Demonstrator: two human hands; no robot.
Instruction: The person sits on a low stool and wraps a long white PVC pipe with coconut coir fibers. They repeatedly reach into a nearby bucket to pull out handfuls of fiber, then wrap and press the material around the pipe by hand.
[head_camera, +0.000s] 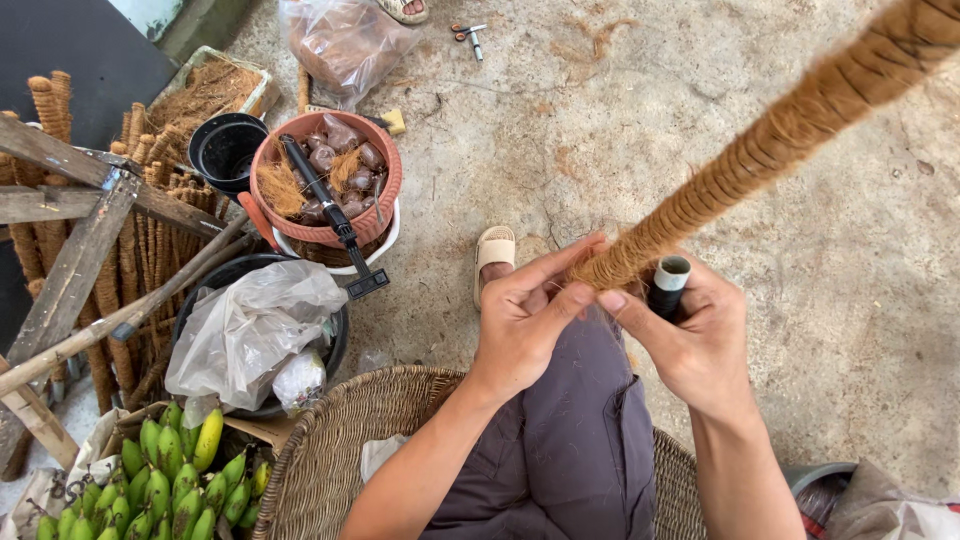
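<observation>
my left hand (525, 320) fingers pinch the near tip of the long brown coir-wrapped pole (760, 150); my right hand (695, 335) grips a dark thread spool (668, 285) beside it, above my lap and the woven wicker basket (330, 450).

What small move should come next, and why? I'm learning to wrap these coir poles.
Probably draw thread from the spool in the right hand round the pole end. The left hand pinches loose fibre at that tip, where the wrapping looks unfinished, so a turn there would likely bind it.
</observation>
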